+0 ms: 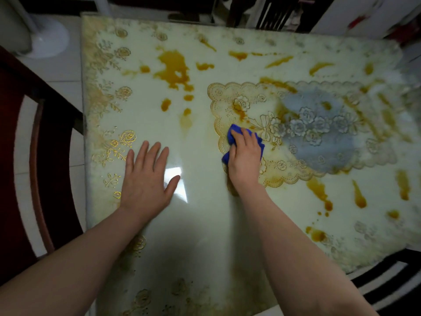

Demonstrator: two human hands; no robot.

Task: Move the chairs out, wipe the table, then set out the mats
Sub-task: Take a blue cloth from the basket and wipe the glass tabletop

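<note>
— What is the left hand (pixel 145 179) doing?

— It lies flat on the table (pixel 205 236), palm down. The fingers are spread out and hold nothing. The arm comes in from the bottom left and is nearly straight.

— And the right hand (pixel 245 160)?

— It presses down on a blue cloth (pixel 232 135). The fingers are curled over the cloth and grip it. Bits of blue stick out past the fingertips and at both sides of the hand. That arm comes up from the bottom right.

— Where is the cloth?

— Near the middle of the table, on the left end of a lacy mat (pixel 303 131) with gold edges and flowers.

— Is the table clean?

— No. Brown-yellow spills (pixel 174 69) lie over the far half and the right side. The part near the person looks clean and shiny.

— Where are the chairs?

— One dark red chair (pixel 38 156) stands off the left edge. Another chair (pixel 387 283) shows at the bottom right corner. More dark chair backs (pixel 280 12) are past the far edge.
</note>
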